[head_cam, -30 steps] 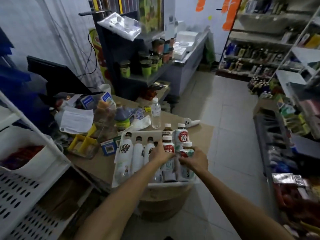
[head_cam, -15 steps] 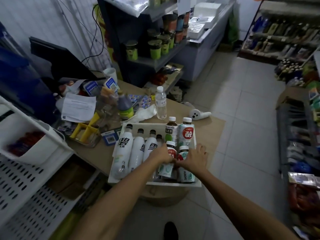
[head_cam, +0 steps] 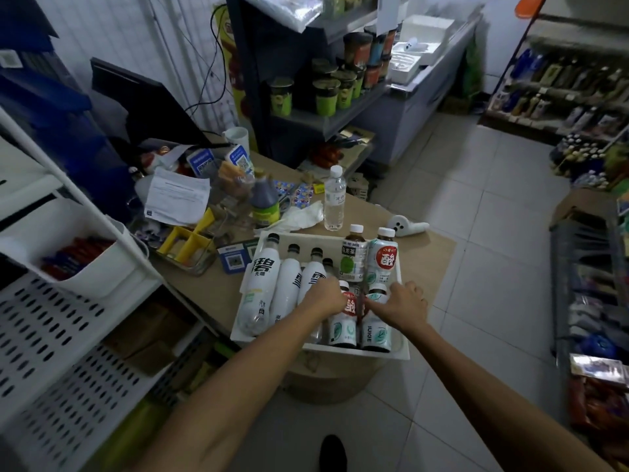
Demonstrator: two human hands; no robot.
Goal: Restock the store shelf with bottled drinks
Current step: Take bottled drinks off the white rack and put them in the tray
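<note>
Altogether eight bottled drinks sit in one white tray point(head_cam: 328, 236), which rests near the front edge of the brown tabletop point(head_cam: 430, 264). Four are tall white bottles point(head_cam: 262, 284) with black caps, lying side by side in the tray's left half with their necks pointing away; the fourth is mostly hidden behind the left hand point(head_cam: 323, 298). The other four stand upright with white caps in the right half, two by two. At the back are a tea bottle point(head_cam: 354, 258) and the back red-label bottle point(head_cam: 386, 262). At the front are the front red-label bottle point(head_cam: 342, 327) and a juice bottle point(head_cam: 374, 330).

Both hands are on the front pair. The left hand's fingers are curled against the neck of the front red-label bottle. The right hand point(head_cam: 403, 306) lies over the juice bottle's shoulder, fingers wrapped round it and thumb raised. How firmly either grips, I cannot tell.

Just beyond the tray stands one clear water bottle point(head_cam: 335, 202), and left of it one dark bottle point(head_cam: 264, 202) with a green label. One white scanner point(head_cam: 406, 227) lies near the tray's far right corner. Two blue QR stands point(head_cam: 200, 161) are propped further back, by one white mug point(head_cam: 236, 136) and one dark monitor point(head_cam: 146, 103). One dark shoe point(head_cam: 333, 453) shows on the tiled floor point(head_cam: 493, 233).
</note>
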